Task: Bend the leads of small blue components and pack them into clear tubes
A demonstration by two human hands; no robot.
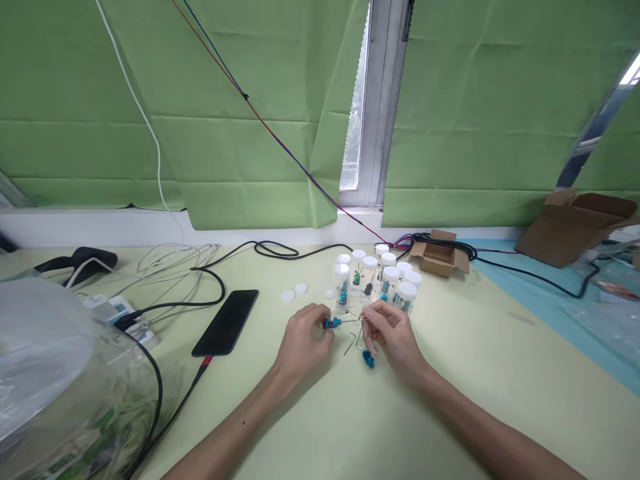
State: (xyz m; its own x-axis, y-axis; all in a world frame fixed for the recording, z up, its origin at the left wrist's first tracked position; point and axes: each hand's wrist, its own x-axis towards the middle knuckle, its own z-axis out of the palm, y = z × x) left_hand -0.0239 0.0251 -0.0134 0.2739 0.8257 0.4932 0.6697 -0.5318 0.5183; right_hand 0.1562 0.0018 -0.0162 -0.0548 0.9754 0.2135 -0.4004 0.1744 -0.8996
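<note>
Toward the near middle of the table (325,427), a loose blue piece (369,359) sits just below our right hand (389,330), a bent metal key (349,344) to its left. Our left hand (306,340) pinches a blue part (332,323) between narrowed fingertips; the right pinches the end of a thin rod (350,321) beside it. We seem to be fitting or adjusting these two, which calls for steady alignment. Farther away stand capped vials (369,275), white caps (287,296) leftward, an open carton (435,267) rightward.
</note>
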